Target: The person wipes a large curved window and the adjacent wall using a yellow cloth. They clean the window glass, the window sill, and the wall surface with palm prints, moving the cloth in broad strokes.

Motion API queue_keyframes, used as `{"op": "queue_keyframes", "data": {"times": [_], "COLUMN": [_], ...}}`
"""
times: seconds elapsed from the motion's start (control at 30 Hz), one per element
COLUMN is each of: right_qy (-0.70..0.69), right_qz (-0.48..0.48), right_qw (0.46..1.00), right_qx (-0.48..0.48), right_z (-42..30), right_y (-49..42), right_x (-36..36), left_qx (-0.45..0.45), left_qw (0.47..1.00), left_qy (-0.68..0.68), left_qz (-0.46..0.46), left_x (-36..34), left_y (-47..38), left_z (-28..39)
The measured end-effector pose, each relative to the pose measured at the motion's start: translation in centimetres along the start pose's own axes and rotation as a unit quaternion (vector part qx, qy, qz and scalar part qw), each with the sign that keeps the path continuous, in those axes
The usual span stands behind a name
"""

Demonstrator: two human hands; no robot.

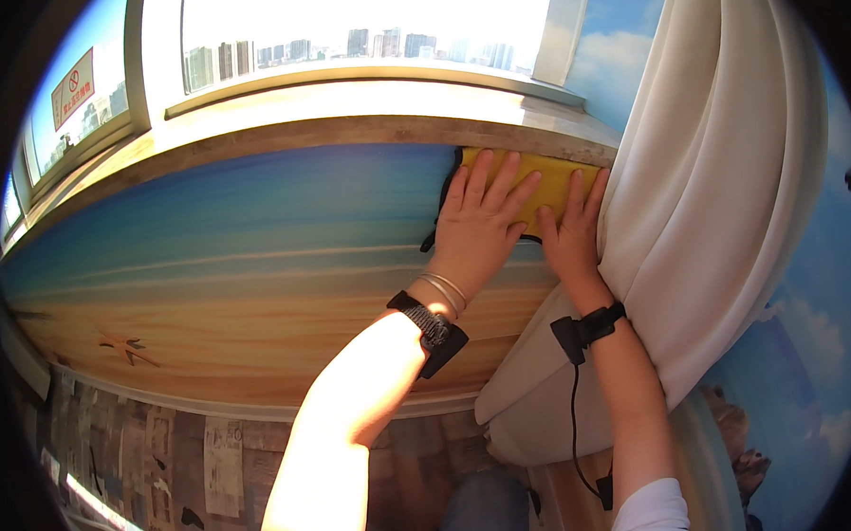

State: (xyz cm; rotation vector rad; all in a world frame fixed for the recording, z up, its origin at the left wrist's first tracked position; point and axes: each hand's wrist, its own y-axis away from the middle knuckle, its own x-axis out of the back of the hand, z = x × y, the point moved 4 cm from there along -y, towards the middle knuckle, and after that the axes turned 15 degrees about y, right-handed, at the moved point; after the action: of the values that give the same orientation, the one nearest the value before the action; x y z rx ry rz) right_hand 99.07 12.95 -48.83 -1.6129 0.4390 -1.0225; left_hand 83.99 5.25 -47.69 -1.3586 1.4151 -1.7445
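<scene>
A yellow cloth (551, 178) with black edging lies spread against the beach-mural wall panel (274, 222), just under the windowsill. My left hand (473, 224) rests flat on the cloth's left part, fingers spread. Over its lower right part, my right hand (570, 245) has its fingers apart, the outer ones close to the white curtain (706, 168). Neither hand is closed around the cloth. Both hands hide part of it, and its right end meets the curtain's edge.
Above the panel runs the sunlit windowsill (347, 101) below a large window. The gathered curtain hangs down on the right, beside a sky-painted wall (800, 370). Patterned wood-look flooring (185, 461) lies below. A black cable (576, 422) dangles from my right wrist's strap.
</scene>
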Motion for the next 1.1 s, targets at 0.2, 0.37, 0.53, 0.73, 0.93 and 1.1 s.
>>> {"op": "queue_keyframes", "data": {"times": [0.2,0.37,0.53,0.73,0.93,1.1], "right_qy": [0.086,0.121,0.084,0.053,0.044,0.039], "right_qz": [0.006,-0.026,-0.054,0.025,0.045,0.007], "right_qw": [0.996,0.989,0.988,0.994,0.988,0.987], "right_qx": [0.022,0.084,0.118,0.095,0.141,0.157], "right_z": [-0.9,-4.9,-8.9,-16.4,-20.5,-23.6], "right_y": [3.6,10.1,9.0,1.5,3.3,5.9], "right_x": [-3.2,-6.3,-5.9,-4.3,-6.3,-5.9], "left_qx": [0.039,0.053,0.045,0.065,0.104,0.091], "left_qw": [0.999,0.994,0.993,0.991,0.986,0.984], "left_qy": [0.006,-0.044,-0.081,-0.114,-0.130,-0.148], "left_qz": [-0.031,-0.090,-0.072,0.011,-0.017,-0.039], "left_x": [-0.7,0.4,4.1,10.4,12.7,14.7], "left_y": [4.1,11.7,12.4,9.0,14.7,18.2], "left_z": [-0.5,-2.3,-5.4,-10.4,-13.4,-14.3]}}
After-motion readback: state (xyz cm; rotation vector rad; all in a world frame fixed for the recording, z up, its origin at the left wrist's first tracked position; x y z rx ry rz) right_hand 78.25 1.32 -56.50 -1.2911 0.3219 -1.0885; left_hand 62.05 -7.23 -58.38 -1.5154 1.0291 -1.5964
